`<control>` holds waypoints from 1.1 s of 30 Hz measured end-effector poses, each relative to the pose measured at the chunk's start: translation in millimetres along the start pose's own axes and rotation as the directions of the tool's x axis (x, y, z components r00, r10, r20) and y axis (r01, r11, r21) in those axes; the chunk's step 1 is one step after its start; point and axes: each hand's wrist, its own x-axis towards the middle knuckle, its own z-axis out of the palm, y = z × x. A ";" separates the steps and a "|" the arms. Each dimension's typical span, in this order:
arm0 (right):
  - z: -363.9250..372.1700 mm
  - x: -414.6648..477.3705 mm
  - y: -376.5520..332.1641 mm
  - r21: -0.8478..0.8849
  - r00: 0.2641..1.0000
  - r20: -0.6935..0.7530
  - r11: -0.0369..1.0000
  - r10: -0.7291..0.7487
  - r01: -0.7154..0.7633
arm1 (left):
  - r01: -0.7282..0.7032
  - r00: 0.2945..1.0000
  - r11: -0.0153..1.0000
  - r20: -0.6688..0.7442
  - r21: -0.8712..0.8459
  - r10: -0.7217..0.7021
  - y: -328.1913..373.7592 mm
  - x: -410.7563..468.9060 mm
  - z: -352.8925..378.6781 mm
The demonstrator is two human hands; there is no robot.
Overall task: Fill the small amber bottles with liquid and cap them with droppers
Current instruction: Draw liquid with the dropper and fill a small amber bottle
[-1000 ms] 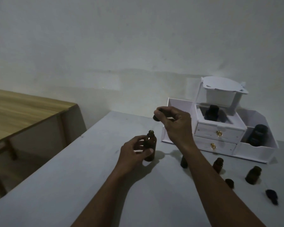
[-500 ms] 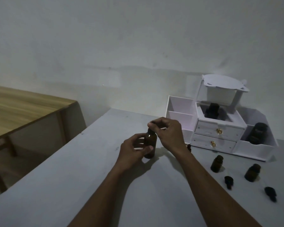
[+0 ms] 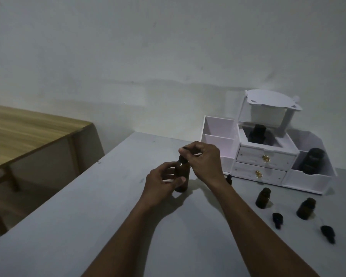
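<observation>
Gripping bottle (image 3: 181, 177), left hand (image 3: 160, 186); right hand (image 3: 205, 162) pinching cap (image 3: 183, 159).

Your stock: amber bottles, four, being one larger bottle (image 3: 181, 177) and three small bottles (image 3: 263, 197); loose droppers (image 3: 277, 219), two, towards the table's (image 3: 108, 216) right edge; dark jars (image 3: 311, 163) in the organiser (image 3: 218, 140), two; drawers (image 3: 248, 156), two.

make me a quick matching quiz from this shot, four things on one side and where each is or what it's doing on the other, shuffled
1 left hand
2 right hand
3 black jar
4 loose dropper

a lying on the grey table
b in the white organiser's right bin
c gripping the amber bottle's body
d pinching a small dark cap over the bottle's mouth

Pairs: 1-c, 2-d, 3-b, 4-a
</observation>
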 end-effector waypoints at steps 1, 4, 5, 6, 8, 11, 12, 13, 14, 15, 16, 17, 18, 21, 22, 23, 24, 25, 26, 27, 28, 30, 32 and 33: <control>-0.9 -0.5 0.4 0.002 1.000 -0.001 1.000 -0.001 0.001 | 0.010 1.000 1.000 -0.005 -0.007 -0.010 -0.3 -0.4 0.4; -4.0 -0.3 -2.0 0.033 0.999 -0.034 0.999 -0.015 0.016 | 0.018 1.000 0.999 -0.019 -0.027 -0.019 -1.0 -0.3 0.8; -6.1 0.6 -5.0 0.053 0.998 -0.051 0.998 -0.022 0.025 | 0.007 1.000 1.000 -0.018 -0.023 -0.008 -0.6 -0.2 0.8; -8.7 2.2 -9.2 0.080 0.997 -0.071 0.996 -0.030 0.036 | -0.007 1.000 1.000 -0.016 -0.014 0.007 0.3 0.0 1.0; -16.0 7.4 -20.0 0.126 0.992 -0.115 0.989 -0.058 0.072 | -0.047 0.999 0.999 -0.020 0.023 0.047 0.3 1.0 0.2; -37.1 16.0 -38.5 0.158 0.976 -0.177 0.975 -0.126 0.154 | -0.181 0.970 0.974 -0.138 0.136 0.200 2.2 -0.1 0.2; -46.9 18.3 -44.2 0.166 0.970 -0.197 0.970 -0.144 0.177 | -0.242 0.941 0.953 -0.196 0.185 0.277 5.3 -2.3 1.2; -58.8 19.7 -49.5 0.175 0.962 -0.224 0.965 -0.154 0.195 | -0.299 0.902 0.928 -0.253 0.221 0.351 10.3 -6.0 3.1; -71.7 20.3 -53.5 0.182 0.954 -0.256 0.961 -0.159 0.209 | -0.346 0.862 0.909 -0.303 0.233 0.406 16.3 -10.7 5.7; -85.7 20.1 -56.0 0.193 0.944 -0.290 0.956 -0.158 0.220 | -0.386 0.830 0.894 -0.338 0.226 0.444 24.2 -17.2 9.7; -100.4 18.9 -56.6 0.201 0.935 -0.321 0.954 -0.152 0.224 | -0.424 0.808 0.881 -0.353 0.210 0.472 32.7 -24.6 15.2; -114.1 17.6 -54.9 0.202 0.930 -0.339 0.954 -0.143 0.221 | -0.459 0.797 0.868 -0.342 0.191 0.497 40.6 -32.4 21.0; -128.6 14.9 -51.3 0.191 0.928 -0.346 0.959 -0.136 0.212 | -0.490 0.798 0.855 -0.307 0.168 0.518 48.5 -39.9 29.4; -167.7 4.4 -33.0 0.168 0.944 -0.314 0.972 -0.104 0.163 | -0.416 0.900 0.909 -0.126 0.033 0.417 64.8 -58.5 63.4; -178.2 1.1 -25.4 0.150 0.949 -0.302 0.979 -0.087 0.137 | -0.314 0.949 0.948 -0.039 -0.048 0.312 68.2 -63.8 76.3; -188.3 -2.5 -17.1 0.124 0.954 -0.292 0.986 -0.068 0.108 | -0.190 0.978 0.976 0.061 -0.110 0.198 70.2 -68.2 90.4; -196.3 -5.7 -8.9 0.093 0.958 -0.283 0.993 -0.049 0.078 | -0.078 0.984 0.988 0.149 -0.135 0.098 71.4 -71.3 104.3; -203.5 -9.1 -0.2 0.071 0.960 -0.277 0.996 -0.027 0.048 | -0.002 0.978 0.992 0.207 -0.124 0.028 70.9 -72.8 117.9; -209.0 -12.4 9.3 0.058 0.962 -0.273 0.998 -0.004 0.021 | 0.043 0.972 0.994 0.236 -0.104 -0.018 70.0 -73.3 130.3; -212.0 -15.0 18.0 0.056 0.964 -0.266 0.998 0.019 -0.004 | 0.060 0.969 0.995 0.243 -0.078 -0.039 68.3 -72.3 140.3; -214.9 -18.5 25.6 0.051 0.964 -0.263 0.998 0.038 -0.026 | 0.070 0.968 0.996 0.244 -0.046 -0.057 67.1 -70.8 150.3; -217.5 -22.3 38.2 0.031 0.965 -0.256 0.998 0.056 -0.049 | 0.098 0.967 0.995 0.234 0.021 -0.100 64.0 -65.6 167.5; -218.5 -24.1 45.0 0.003 0.966 -0.255 0.999 0.050 -0.051 | 0.159 0.965 0.987 0.209 0.023 -0.160 62.5 -62.3 179.2; -219.0 -24.6 46.8 -0.001 0.966 -0.256 0.999 0.045 -0.046 | 0.187 0.963 0.982 0.197 0.003 -0.184 60.8 -60.8 184.8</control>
